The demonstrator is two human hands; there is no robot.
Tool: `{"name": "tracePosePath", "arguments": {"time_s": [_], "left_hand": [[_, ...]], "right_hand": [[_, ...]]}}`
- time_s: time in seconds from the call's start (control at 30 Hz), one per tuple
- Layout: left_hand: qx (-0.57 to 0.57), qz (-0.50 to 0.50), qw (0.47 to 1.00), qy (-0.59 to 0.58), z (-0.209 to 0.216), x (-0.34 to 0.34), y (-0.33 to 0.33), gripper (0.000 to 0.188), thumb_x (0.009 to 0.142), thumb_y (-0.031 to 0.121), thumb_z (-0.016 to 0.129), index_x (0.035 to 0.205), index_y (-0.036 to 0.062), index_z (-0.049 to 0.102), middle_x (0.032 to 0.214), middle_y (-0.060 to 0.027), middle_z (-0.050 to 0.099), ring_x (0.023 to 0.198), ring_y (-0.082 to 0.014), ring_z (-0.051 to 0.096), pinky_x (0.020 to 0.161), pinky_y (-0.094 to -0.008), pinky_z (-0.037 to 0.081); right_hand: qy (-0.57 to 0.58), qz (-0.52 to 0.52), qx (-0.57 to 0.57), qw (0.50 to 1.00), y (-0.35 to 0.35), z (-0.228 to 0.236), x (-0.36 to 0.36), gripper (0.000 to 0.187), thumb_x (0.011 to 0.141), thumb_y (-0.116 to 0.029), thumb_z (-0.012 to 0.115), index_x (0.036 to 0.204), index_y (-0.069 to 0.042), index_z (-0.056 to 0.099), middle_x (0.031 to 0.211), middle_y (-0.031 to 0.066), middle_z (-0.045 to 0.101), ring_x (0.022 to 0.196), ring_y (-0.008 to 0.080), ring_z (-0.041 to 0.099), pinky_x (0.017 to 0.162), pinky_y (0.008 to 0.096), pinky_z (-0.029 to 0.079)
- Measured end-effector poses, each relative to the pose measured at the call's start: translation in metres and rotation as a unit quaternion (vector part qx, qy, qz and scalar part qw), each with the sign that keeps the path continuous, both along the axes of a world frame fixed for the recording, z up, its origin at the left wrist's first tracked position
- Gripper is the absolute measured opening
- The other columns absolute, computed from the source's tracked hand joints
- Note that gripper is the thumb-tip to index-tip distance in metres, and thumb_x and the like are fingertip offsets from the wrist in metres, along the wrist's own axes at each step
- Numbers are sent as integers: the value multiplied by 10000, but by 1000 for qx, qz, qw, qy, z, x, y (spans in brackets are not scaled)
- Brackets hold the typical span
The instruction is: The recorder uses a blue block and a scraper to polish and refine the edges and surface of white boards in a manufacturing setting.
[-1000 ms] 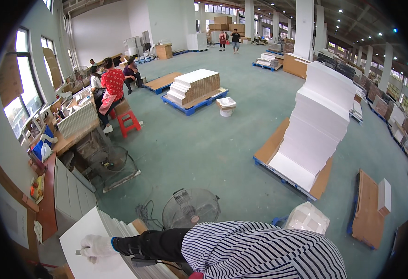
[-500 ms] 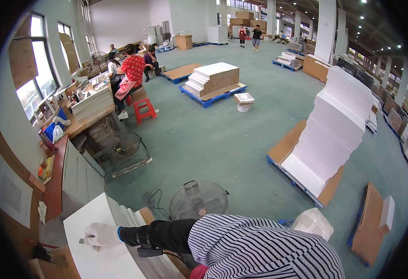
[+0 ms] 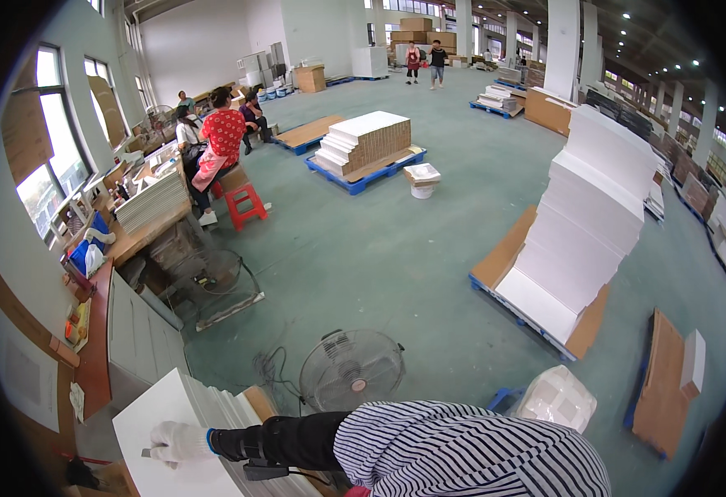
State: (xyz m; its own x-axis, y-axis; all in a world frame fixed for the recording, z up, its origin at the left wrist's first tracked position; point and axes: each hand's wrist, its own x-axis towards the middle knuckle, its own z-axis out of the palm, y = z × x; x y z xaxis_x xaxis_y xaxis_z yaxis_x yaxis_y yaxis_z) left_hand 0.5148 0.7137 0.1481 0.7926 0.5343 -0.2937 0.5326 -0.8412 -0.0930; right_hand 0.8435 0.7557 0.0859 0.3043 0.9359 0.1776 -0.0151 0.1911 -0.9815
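Observation:
My right hand (image 3: 179,443), in a white knit glove with a blue cuff edge, rests on the top white board of a stack (image 3: 151,414) at the lower left. Its fingers are closed on a small flat grey piece (image 3: 146,453), of which only one end shows. I cannot make out its kind. The right arm reaches across from the lower right, in a black sleeve cover below a striped shirt. More white boards (image 3: 222,406) lie under the top one, their edges uneven along the right. My left hand is out of view.
A floor fan (image 3: 352,370) with a loose cable stands just beyond the stack. A wrapped white bundle (image 3: 557,399) is by my right shoulder. Further right, a tall stepped stack of white boards (image 3: 578,240) rises from a pallet. At the left, people sit at a workbench (image 3: 143,232).
The whole view has shifted slightly, so more of the fan and the wrapped bundle shows. My right hand stays on the board with the grey piece, in nearly the same spot.

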Motion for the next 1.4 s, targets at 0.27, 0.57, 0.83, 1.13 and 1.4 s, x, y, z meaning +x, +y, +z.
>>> {"name": "tracePosePath", "arguments": {"time_s": [0.27,0.57,0.83,1.13,1.4], "left_hand": [[51,-65,993,-80,-13,14,-20,714,1030,453,511,1562,16,324,1599,-293,278,1475,-462,262,1204,-565,229],[44,-78,989,-121,-19,16,-28,699,1025,442,516,1548,14,336,1580,-288,296,1456,-455,283,1192,-553,245],[33,-84,985,-151,-27,12,-24,686,1020,432,520,1535,12,347,1563,-284,313,1440,-449,302,1181,-543,259],[-7,-80,978,-191,-40,4,-26,672,1015,420,525,1521,9,360,1544,-280,331,1421,-442,323,1168,-531,275],[-18,-74,974,-212,-41,18,-24,659,1011,410,529,1508,7,371,1527,-276,348,1404,-436,341,1157,-521,290]], "right_hand": [[-36,-11,-5,999,2,-2,-4,201,964,-135,572,872,25,649,711,91,674,638,181,681,582,342,536],[-162,142,-8,977,29,11,-9,181,918,-201,635,901,-30,693,772,92,722,667,238,695,610,397,541],[-385,302,130,862,90,-6,-86,176,901,-224,638,895,-55,686,808,107,697,728,272,677,645,414,535],[-596,223,321,702,149,-31,-153,172,882,-251,641,887,-83,677,849,124,669,797,310,655,683,433,528],[-387,-52,-41,920,213,-13,-2,374,1002,-343,580,958,18,671,1037,234,676,1005,442,640,862,496,514]]}}
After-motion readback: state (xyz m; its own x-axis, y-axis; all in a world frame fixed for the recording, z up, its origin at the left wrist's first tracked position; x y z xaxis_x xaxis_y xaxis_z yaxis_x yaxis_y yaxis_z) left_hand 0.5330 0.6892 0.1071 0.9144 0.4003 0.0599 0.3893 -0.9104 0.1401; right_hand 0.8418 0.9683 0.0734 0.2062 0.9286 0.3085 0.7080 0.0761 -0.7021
